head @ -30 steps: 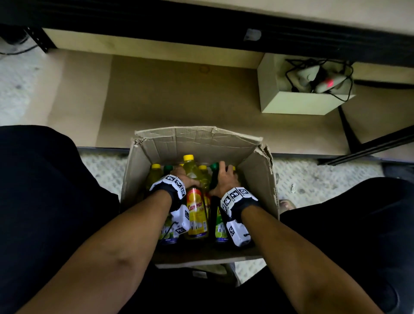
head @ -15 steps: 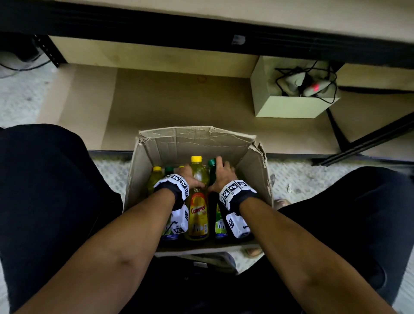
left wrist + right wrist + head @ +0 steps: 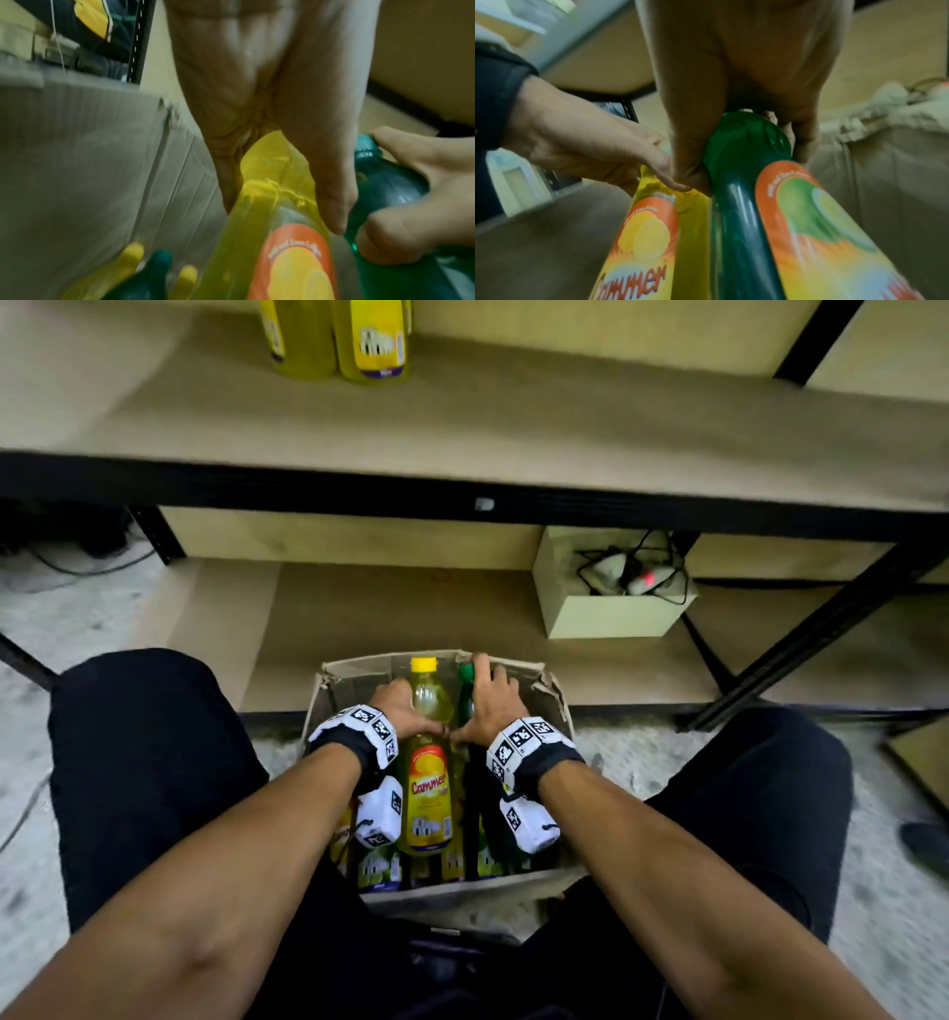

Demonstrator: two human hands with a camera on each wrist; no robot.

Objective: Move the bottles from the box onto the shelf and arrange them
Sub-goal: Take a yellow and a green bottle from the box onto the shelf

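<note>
Yellow bottle [image 3: 430, 765] — green bottle [image 3: 466, 706] — upright, boxed

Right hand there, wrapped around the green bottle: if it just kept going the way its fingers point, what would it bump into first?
Probably the cardboard box's far wall, just beyond the right hand gripping the green bottle. Depth is unclear; lifted, it might clear it.

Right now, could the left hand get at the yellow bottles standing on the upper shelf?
Probably not yet: the left hand grips the yellow-capped bottle down in the cardboard box, though nothing blocks the yellow bottles above.
</note>
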